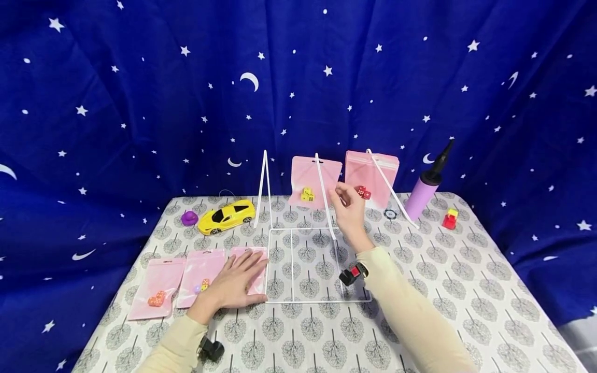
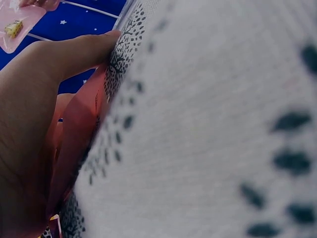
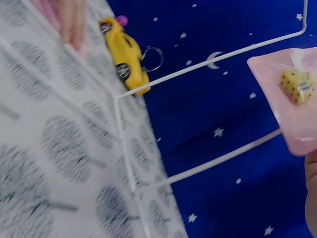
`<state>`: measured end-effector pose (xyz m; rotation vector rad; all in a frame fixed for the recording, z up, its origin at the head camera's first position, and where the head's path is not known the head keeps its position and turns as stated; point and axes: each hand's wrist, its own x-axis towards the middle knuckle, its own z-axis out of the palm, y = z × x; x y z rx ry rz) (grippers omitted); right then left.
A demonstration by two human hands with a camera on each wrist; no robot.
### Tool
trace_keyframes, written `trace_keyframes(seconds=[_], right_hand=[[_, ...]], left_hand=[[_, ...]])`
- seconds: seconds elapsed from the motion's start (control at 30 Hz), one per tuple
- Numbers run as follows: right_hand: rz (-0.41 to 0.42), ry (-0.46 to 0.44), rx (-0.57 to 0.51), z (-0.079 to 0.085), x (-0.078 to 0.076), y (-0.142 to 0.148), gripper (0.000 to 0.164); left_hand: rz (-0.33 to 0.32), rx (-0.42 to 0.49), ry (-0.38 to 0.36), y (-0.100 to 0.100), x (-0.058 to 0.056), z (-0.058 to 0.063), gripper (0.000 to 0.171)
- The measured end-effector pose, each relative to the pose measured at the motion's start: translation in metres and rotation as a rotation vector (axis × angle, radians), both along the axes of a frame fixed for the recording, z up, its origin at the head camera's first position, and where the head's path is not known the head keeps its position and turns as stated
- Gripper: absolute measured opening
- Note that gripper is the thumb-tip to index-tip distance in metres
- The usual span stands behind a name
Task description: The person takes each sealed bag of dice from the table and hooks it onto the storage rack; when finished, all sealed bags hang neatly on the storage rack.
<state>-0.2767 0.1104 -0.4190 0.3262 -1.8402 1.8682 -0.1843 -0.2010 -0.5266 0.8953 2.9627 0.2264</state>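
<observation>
My right hand (image 1: 350, 210) bends its thumb and fingers at the right edge of a pink zip bag (image 1: 300, 178) with yellow dice (image 1: 307, 195). That bag hangs from the middle prong of a white wire rack (image 1: 291, 264). In the right wrist view, the thumb (image 3: 311, 188) lies at the bag's lower rim. My left hand (image 1: 240, 280) lies with spread fingers over another pink bag (image 1: 258, 282) left of the rack, covering much of it; its thumb points toward the rack's base. Beside it, a pink bag (image 1: 198, 267) holds small mixed-colour pieces.
Pink bags (image 1: 384, 176) with red dice (image 1: 363, 192) hang on the right prong. Another bag (image 1: 165, 277) with orange dice lies far left. A yellow toy car (image 1: 227, 216), purple object (image 1: 189, 218), purple hand pump (image 1: 422, 197) and red-yellow blocks (image 1: 450, 219) stand along the back.
</observation>
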Motion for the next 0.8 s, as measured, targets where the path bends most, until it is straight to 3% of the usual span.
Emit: trace_keyframes(seconds=[0.13, 0.47, 0.7, 0.8], right_hand=[[0.057, -0.042, 0.059, -0.008, 0.008, 0.011, 0.023], [0.083, -0.156, 0.329, -0.031, 0.039, 0.045, 0.029], [0.125, -0.182, 0.534, -0.073, 0.044, 0.081, 0.038], [0.145, -0.192, 0.676, -0.081, 0.053, 0.095, 0.043]], left_hand=[[0.0, -0.008, 0.004, -0.001, -0.001, -0.001, 0.093], [0.001, -0.018, -0.005, -0.001, -0.003, -0.003, 0.094], [0.0, -0.008, 0.0, -0.001, -0.002, -0.001, 0.093], [-0.006, -0.004, 0.009, 0.0, -0.002, -0.001, 0.093]])
